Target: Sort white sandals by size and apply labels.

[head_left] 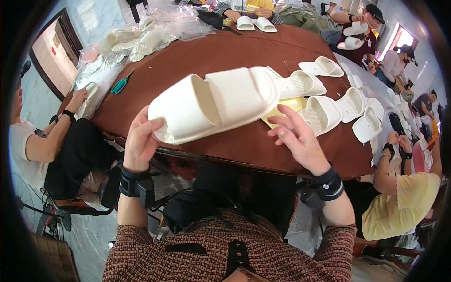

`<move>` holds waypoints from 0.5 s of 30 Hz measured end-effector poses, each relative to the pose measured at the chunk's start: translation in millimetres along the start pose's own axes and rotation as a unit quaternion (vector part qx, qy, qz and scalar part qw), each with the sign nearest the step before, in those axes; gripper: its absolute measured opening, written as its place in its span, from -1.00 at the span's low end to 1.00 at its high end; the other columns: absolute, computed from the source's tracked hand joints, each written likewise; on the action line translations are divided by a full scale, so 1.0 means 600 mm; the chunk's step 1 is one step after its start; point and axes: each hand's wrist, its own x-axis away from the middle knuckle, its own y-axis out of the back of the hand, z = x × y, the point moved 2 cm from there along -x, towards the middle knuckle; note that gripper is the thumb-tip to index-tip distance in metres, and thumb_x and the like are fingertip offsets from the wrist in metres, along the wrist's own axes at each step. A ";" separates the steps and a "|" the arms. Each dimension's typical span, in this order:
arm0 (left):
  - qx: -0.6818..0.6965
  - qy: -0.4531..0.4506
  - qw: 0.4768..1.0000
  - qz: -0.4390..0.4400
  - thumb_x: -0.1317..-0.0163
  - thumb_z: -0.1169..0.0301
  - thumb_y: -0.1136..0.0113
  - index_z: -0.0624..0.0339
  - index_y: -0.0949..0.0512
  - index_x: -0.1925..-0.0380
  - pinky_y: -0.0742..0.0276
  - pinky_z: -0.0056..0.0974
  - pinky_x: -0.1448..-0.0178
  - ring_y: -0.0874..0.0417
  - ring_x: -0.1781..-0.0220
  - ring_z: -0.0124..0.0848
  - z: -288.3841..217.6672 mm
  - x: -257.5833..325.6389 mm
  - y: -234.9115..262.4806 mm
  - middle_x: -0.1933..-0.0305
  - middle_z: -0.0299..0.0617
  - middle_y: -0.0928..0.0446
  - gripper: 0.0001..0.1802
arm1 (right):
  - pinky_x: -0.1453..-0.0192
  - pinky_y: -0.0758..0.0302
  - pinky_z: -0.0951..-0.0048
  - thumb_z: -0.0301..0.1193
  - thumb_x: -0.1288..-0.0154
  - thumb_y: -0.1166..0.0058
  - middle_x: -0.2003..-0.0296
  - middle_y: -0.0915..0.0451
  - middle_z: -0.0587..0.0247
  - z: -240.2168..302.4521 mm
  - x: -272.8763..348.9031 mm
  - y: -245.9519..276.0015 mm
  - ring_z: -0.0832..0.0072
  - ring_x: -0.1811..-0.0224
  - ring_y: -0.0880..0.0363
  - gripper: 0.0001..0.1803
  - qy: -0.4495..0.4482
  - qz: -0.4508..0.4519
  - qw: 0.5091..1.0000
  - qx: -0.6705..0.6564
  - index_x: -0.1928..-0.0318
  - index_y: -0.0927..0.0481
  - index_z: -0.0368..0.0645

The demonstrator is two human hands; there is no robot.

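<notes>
My left hand grasps the cream-white slide sandal at its heel end, thumb lying across the upper rim and fingers wrapped beneath, so that the sandal is raised above the near edge of the brown table with its toe end pointing away from the grip to the right. My right hand is released, fingers spread and slightly curled, just below and to the right of the sandal's toe end; I cannot tell whether a fingertip touches it. Directly beyond the right hand lies a yellow sheet, partly covered by the held sandal. Farther right of the grip, a row of white sandals rests on the table with their soles upward. Well beyond the left hand, toward the far left of the table, lie teal-handled scissors and a heap of clear plastic bags holding more sandals. Other people sit around the table's rim.
</notes>
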 end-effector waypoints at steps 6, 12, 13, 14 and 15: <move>-0.020 0.003 1.000 0.010 -0.19 0.65 -0.17 0.35 -0.41 -0.08 -0.53 -0.20 -0.23 -0.62 -0.10 -0.31 0.021 0.017 -0.023 -0.06 -0.09 -0.58 -0.58 | 0.22 -0.56 0.51 -0.21 -0.55 0.14 0.05 -0.57 0.09 -0.016 -0.016 -0.039 0.44 0.23 -0.66 -0.53 -0.057 -0.021 0.983 -0.174 -0.22 -0.33 -0.34; -0.058 0.022 0.998 0.005 -0.23 0.62 -0.18 0.34 -0.39 -0.08 -0.51 -0.23 -0.25 -0.60 -0.12 -0.33 0.041 0.020 -0.016 -0.08 -0.11 -0.55 -0.60 | 0.28 -0.53 0.52 -0.18 -0.57 0.18 0.10 -0.59 0.14 -0.022 -0.010 -0.034 0.46 0.30 -0.65 -0.57 -0.078 -0.040 0.972 -0.219 -0.12 -0.40 -0.33; -0.071 0.023 0.997 0.000 -0.23 0.61 -0.18 0.34 -0.39 -0.08 -0.50 -0.24 -0.24 -0.59 -0.13 -0.35 0.043 0.021 -0.017 -0.09 -0.12 -0.55 -0.60 | 0.28 -0.52 0.53 -0.18 -0.57 0.17 0.13 -0.59 0.15 -0.018 -0.008 -0.034 0.48 0.32 -0.64 -0.58 -0.077 -0.051 0.973 -0.214 -0.10 -0.42 -0.32; -0.071 0.024 0.997 -0.001 -0.23 0.61 -0.18 0.34 -0.39 -0.08 -0.50 -0.24 -0.24 -0.59 -0.13 -0.35 0.044 0.021 -0.020 -0.09 -0.12 -0.55 -0.60 | 0.28 -0.51 0.54 -0.18 -0.57 0.17 0.16 -0.59 0.17 -0.016 -0.008 -0.034 0.50 0.33 -0.63 -0.59 -0.075 -0.061 0.973 -0.209 -0.09 -0.44 -0.32; -0.086 0.022 0.996 0.002 -0.25 0.61 -0.17 0.35 -0.39 -0.08 -0.49 -0.25 -0.24 -0.58 -0.13 -0.36 0.044 0.021 -0.024 -0.09 -0.13 -0.54 -0.61 | 0.28 -0.51 0.54 -0.18 -0.57 0.17 0.16 -0.59 0.17 -0.017 -0.006 -0.034 0.50 0.33 -0.63 -0.59 -0.076 -0.061 0.973 -0.208 -0.09 -0.44 -0.32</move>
